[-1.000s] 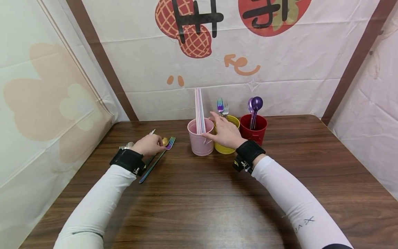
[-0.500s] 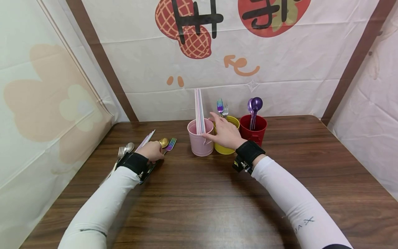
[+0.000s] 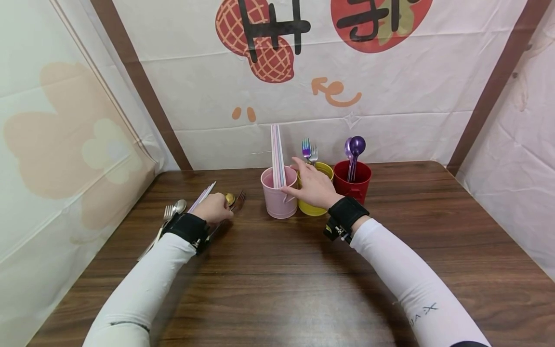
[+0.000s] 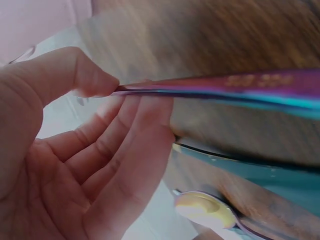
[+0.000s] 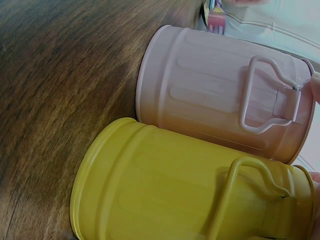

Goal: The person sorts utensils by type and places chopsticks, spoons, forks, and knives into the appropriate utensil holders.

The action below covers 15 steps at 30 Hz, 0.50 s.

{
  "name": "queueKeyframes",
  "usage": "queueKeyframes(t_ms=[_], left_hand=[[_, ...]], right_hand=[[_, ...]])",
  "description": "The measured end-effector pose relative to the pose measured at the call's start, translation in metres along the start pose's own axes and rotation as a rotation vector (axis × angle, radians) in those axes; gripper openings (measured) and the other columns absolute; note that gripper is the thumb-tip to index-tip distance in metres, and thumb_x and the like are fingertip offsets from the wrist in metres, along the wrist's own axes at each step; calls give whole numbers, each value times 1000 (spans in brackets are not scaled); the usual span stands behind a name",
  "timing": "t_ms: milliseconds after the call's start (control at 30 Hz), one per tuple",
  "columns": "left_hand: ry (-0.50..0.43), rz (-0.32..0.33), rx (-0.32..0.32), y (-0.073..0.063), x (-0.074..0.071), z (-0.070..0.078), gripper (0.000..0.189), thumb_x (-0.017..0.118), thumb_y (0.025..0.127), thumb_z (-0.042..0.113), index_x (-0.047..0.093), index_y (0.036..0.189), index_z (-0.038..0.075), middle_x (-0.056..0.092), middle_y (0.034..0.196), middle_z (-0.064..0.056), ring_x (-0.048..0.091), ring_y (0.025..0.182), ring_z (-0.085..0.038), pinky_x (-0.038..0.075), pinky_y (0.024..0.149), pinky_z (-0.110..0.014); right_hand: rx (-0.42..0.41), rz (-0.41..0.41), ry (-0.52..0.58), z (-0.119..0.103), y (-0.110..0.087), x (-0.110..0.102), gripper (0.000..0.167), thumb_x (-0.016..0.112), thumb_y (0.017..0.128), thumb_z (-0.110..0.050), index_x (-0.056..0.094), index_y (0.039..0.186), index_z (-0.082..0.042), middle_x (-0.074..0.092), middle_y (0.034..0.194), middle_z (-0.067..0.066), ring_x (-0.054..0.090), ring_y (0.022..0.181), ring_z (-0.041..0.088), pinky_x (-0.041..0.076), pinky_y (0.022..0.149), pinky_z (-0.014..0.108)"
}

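My left hand (image 3: 212, 209) pinches a rainbow-coloured fork (image 4: 240, 90) between thumb and fingertips, its tines (image 3: 241, 198) pointing away from me. The other fingers of that hand spread loosely below. Close by on the table lies a gold-bowled spoon (image 3: 230, 198). My right hand (image 3: 314, 187) rests over the rims of a pink bucket (image 3: 279, 201) and a yellow bucket (image 5: 150, 185), its thumb at the pink rim and fingers fairly straight. Chopsticks (image 3: 278, 154) stand in the pink bucket, and two forks (image 3: 307, 148) rise from the yellow one.
Right of the yellow bucket, a red bucket (image 3: 353, 185) holds purple spoons (image 3: 357, 145). Left of my left hand lie pale chopsticks (image 3: 203, 196), a silver fork (image 3: 168, 212) and a silver spoon (image 3: 179, 206). A printed cloth (image 3: 199, 96) hangs behind the table.
My left hand has shifted to the fork and taken hold of it. The fork has turned, so its tines now look dark brown. The right hand stays at the buckets.
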<state>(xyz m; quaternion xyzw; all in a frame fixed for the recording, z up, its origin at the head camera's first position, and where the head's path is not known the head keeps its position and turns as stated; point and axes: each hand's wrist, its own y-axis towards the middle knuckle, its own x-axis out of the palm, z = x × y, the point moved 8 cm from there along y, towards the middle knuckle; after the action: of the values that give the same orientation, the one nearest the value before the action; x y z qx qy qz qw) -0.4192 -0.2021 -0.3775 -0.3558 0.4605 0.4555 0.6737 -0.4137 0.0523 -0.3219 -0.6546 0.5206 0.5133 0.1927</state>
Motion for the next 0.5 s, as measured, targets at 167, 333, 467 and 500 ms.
queueKeyframes(t_ms=[167,333,467,500], left_hand=[[-131,-1,-42,-6,-12,5,23,61,86,10,52,64,11,47,51,4,47,43,-10,37,42,-23],[-273,44,-38,-11,-34,15,9,60,90,9,60,88,1,60,62,-5,57,50,-16,42,43,-23],[-339,117,8,-14,-54,24,11,57,91,7,59,95,-3,63,72,-8,60,58,-16,46,47,-24],[-356,135,16,-15,-58,26,11,56,92,7,59,97,-3,63,75,-9,62,62,-19,48,49,-25]], right_hand=[[-4,2,0,0,0,1,94,58,86,-66,22,151,-8,47,145,8,44,130,29,45,97,46],[-20,11,-20,-1,1,1,93,58,86,-65,23,151,-7,49,144,8,43,130,29,43,98,46],[-31,5,-22,-2,1,0,92,57,87,-64,23,151,-7,49,143,8,41,132,29,41,101,47],[-36,-1,-14,-3,1,0,92,57,87,-64,23,151,-7,49,143,8,41,133,29,39,103,47]])
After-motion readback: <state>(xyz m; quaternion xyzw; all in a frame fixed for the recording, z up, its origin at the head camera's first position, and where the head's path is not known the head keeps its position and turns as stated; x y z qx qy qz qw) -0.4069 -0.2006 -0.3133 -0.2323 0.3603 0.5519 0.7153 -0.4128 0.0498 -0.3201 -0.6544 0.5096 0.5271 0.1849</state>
